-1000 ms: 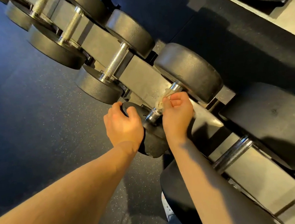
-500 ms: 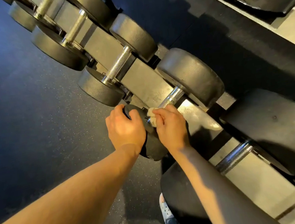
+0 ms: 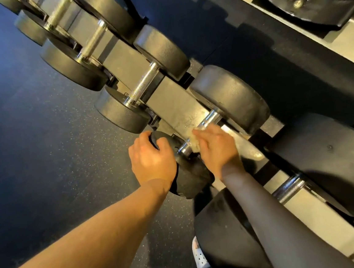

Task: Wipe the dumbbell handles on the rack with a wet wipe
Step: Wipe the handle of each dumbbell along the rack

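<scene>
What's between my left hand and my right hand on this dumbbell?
Head view: a short bare stretch of chrome handle, between the wipe under the right hand and the weight head the left hand grips.

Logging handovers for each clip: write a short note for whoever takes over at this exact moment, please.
Left hand: grips the near head of the dumbbell being cleaned.
Right hand: holds the wet wipe round that dumbbell's chrome handle, toward its near end.
Done: the wipe is on this handle; whether any others are wiped cannot be told.
Left: finish it, then probably the next handle and any others along the rack.
</scene>
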